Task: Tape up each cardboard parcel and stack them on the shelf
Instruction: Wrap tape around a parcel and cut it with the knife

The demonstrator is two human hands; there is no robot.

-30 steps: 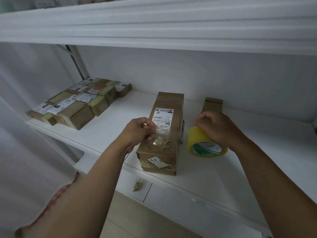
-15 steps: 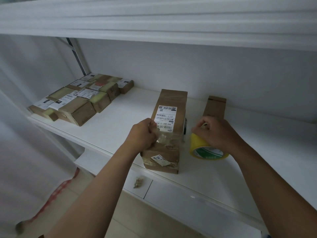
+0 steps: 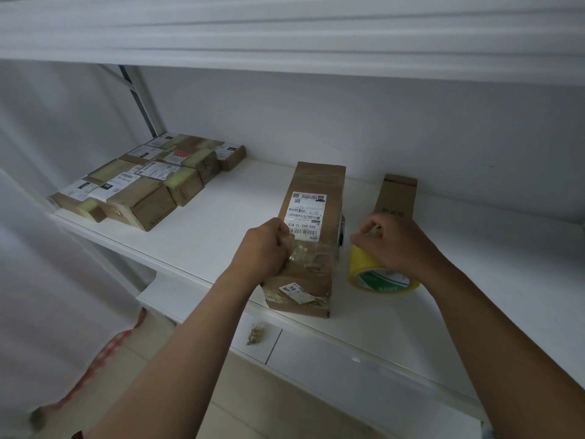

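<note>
At the upper left of the frame, a cluster of taped cardboard parcels (image 3: pixel 148 179) lies packed side by side on the white shelf (image 3: pixel 221 217), most with white shipping labels facing up; what they contain cannot be seen, since all are closed. Lower down, left of centre, a small scrap of debris (image 3: pixel 255 334) sits on the white drawer front (image 3: pixel 348 369) below the shelf edge.

Near the middle of the frame, the left hand (image 3: pixel 264 248) has its fingers curled, pinching the end of a strip of clear tape (image 3: pixel 304 253) against the left side of the long parcel (image 3: pixel 311 236). This parcel lies lengthwise on the shelf, its near end at the front edge, a white label on top and a smaller sticker near its front. It is closed, so its contents are hidden. The clear tape stretches across its top toward the right.

Right of centre, the right hand (image 3: pixel 395 242) is clenched over the top of the yellow tape roll (image 3: pixel 380 275), which stands just beside the parcel's right side. Behind that hand, a narrow cardboard box (image 3: pixel 397 194) lies near the back wall, also closed.
</note>
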